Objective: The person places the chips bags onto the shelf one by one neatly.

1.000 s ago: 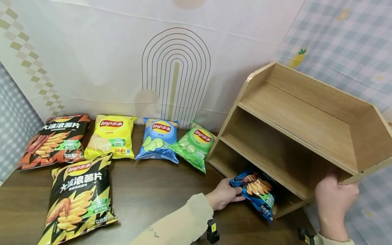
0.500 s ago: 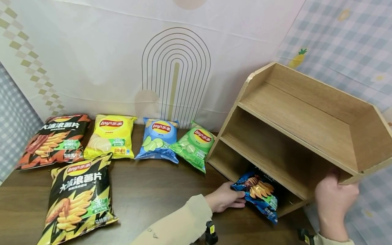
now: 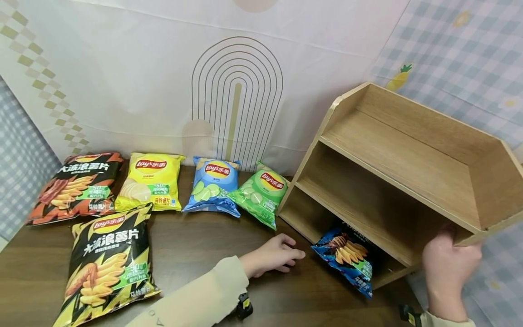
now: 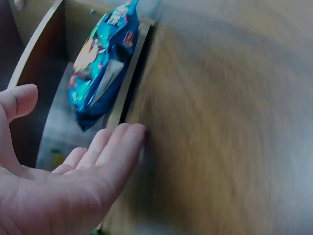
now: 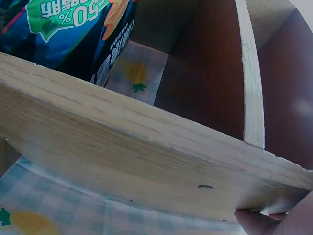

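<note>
Blue-and-black chip bag [image 3: 347, 261] sits unheld in the lowest compartment of the wooden shelf [image 3: 412, 141], jutting out. The left hand [image 3: 271, 256] has just let go, its grip spread; the right hand [image 3: 451, 268] clasps the shelf's side. Placing looks nearly done; 5 other bags [image 3: 157, 184] lie on the tabletop [image 3: 196, 245].

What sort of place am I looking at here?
Perhaps a staged corner indoors rather than a working shop: patterned cloth forms the backdrop, and chip bags lie on a brown table beside a wooden shelf.
</note>
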Motion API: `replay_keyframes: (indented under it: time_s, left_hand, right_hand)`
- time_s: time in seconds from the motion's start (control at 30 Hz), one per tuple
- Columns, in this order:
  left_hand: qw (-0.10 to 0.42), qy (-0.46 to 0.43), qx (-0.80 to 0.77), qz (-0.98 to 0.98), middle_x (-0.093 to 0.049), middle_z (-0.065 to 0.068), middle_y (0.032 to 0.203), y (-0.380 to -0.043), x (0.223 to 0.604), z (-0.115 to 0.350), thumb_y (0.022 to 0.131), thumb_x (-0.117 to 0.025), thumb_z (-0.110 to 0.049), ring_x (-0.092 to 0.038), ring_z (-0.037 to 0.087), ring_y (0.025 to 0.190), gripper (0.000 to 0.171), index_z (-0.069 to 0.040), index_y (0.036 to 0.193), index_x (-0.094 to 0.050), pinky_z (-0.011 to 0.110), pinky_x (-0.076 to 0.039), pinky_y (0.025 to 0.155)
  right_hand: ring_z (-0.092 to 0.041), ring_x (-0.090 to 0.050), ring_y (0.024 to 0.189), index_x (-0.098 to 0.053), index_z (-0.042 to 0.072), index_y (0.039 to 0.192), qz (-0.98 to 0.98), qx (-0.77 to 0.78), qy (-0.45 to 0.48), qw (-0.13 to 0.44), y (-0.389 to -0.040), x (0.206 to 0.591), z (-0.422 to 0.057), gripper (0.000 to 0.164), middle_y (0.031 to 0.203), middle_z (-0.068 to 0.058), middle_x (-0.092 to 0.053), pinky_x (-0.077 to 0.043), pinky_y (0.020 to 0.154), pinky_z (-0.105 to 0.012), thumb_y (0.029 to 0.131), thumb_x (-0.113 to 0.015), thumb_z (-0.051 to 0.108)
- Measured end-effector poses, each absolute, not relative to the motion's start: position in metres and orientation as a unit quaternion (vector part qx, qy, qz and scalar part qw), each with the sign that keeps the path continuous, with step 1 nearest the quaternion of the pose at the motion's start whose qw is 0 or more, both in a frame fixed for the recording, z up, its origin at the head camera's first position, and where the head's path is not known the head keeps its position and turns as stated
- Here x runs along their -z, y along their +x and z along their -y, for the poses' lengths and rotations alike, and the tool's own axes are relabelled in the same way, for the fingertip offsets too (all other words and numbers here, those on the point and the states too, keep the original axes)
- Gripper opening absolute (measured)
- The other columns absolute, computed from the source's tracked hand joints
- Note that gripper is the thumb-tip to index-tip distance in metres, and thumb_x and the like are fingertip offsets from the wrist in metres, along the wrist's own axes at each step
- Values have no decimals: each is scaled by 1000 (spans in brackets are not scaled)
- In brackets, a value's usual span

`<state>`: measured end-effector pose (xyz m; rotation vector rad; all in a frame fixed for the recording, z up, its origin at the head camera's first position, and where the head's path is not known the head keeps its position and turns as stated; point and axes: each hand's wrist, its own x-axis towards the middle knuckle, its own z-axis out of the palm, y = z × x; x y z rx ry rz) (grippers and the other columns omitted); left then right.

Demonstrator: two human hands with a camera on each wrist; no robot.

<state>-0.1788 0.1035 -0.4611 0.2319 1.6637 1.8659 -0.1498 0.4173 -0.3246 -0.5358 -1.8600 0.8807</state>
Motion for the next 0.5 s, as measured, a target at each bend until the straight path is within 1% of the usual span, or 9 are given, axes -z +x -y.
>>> replay_keyframes:
  time_s: [0.17,0.23,0.33,0.5]
  left_hand:
    - [292,106,-684,-660,-65,9,103,-181,450,-81,87,-73,-30,-63,32,101,57,0,128,-47,47,-54,81]
    - [279,116,-679,-669,-66,7,103,-184,447,-75,86,-73,-32,-63,32,102,57,-2,128,-48,46,-54,81]
    - [248,129,-667,-691,-66,4,103,-188,444,-67,86,-73,-36,-63,30,100,56,-5,127,-50,43,-53,81]
    - [177,149,-636,-736,-67,0,102,-194,437,-57,85,-71,-42,-63,19,95,57,-8,127,-52,38,-50,82]
  right_hand:
    - [-11,-54,106,-59,17,129,766,-360,-222,484,-149,324,-417,38,116,-2,-63,-39,94,-17,93,-50,18]
    - [-12,-54,107,-58,17,130,766,-361,-219,484,-148,324,-417,38,117,-3,-63,-38,95,-18,93,-50,18]
    - [-14,-55,108,-58,17,130,767,-362,-218,483,-148,324,-417,39,117,-3,-63,-39,96,-19,93,-50,18]
    - [-23,-54,112,-58,15,130,768,-364,-220,479,-148,323,-416,38,118,-7,-63,-39,100,-27,93,-49,19]
